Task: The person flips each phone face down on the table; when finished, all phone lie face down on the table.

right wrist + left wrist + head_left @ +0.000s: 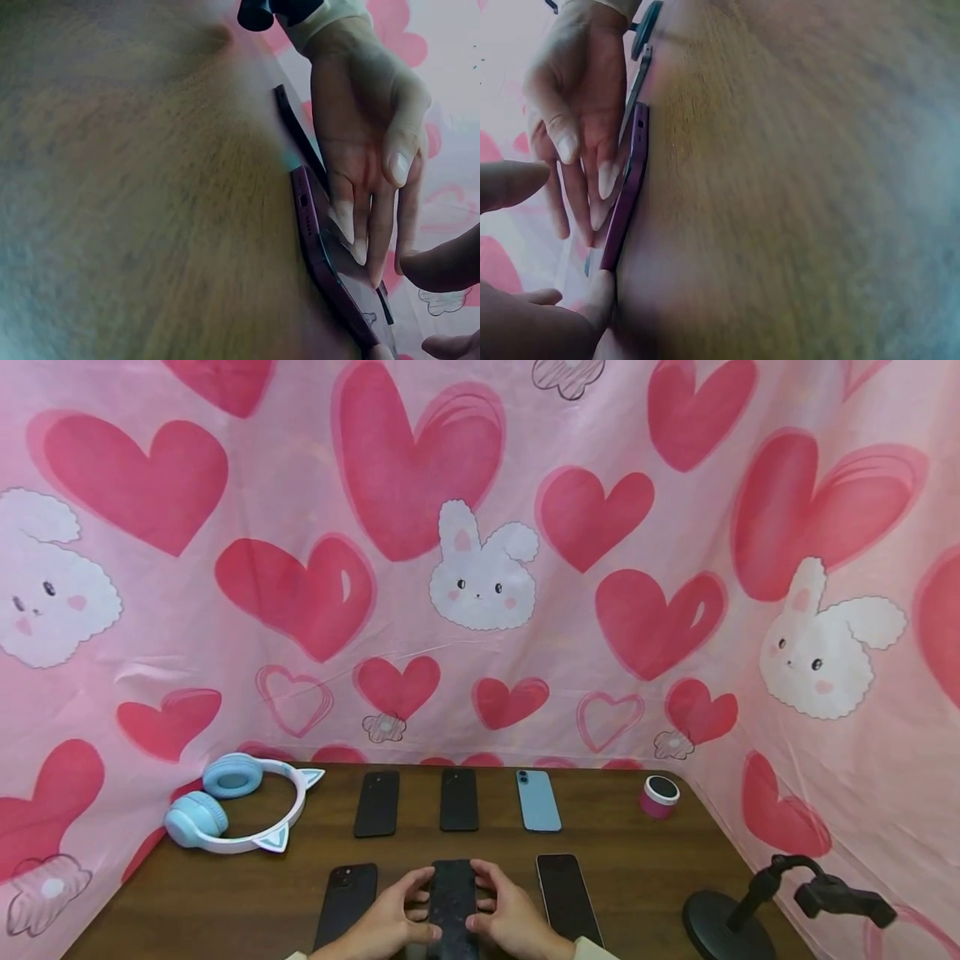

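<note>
A dark phone lies between the two hands at the front of the table; its edge shows purple in the left wrist view, where the phone sits on the wood. My left hand is at its left long side, the index fingertip and thumb tip right at the edge. On the opposite side, my right hand mirrors this with its fingertips along the right edge. Seen from the right wrist, the left hand has fairly straight fingers beside the phone; in the left wrist view the right hand looks alike.
Left of the hands lies a black phone, and right of them a dark-screened phone. Two black phones and a light blue phone form a back row. Cat-ear headphones, a pink-and-white round item and a black stand flank them.
</note>
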`<act>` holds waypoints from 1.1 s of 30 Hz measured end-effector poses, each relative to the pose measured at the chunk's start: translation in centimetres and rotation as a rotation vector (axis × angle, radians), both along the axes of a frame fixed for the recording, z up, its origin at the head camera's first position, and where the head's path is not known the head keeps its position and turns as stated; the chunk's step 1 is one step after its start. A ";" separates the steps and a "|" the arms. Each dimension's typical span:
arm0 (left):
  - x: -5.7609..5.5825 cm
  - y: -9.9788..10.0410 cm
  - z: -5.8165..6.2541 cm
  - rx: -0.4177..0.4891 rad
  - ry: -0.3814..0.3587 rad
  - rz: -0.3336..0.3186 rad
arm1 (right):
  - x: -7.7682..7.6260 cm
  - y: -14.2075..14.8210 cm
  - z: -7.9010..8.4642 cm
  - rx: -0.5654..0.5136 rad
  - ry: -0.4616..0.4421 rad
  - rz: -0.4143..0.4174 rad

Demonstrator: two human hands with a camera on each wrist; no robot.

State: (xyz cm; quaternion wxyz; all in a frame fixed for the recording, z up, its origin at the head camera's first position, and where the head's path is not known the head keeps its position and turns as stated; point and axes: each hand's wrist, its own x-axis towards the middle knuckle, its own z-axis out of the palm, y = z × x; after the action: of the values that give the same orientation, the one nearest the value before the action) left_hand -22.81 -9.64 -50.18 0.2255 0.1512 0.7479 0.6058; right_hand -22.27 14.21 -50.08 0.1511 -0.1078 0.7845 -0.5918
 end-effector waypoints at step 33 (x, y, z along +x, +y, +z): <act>0.5 -0.8 0.9 -0.081 0.132 0.112 | 0.1 -2.1 0.0 0.061 0.046 0.023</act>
State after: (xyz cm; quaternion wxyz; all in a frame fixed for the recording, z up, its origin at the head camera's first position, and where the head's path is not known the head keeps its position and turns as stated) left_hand -22.32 -10.42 -49.23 0.1477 0.1394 0.7923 0.5753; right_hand -22.18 12.15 -50.10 0.1431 -0.1257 0.8040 -0.5633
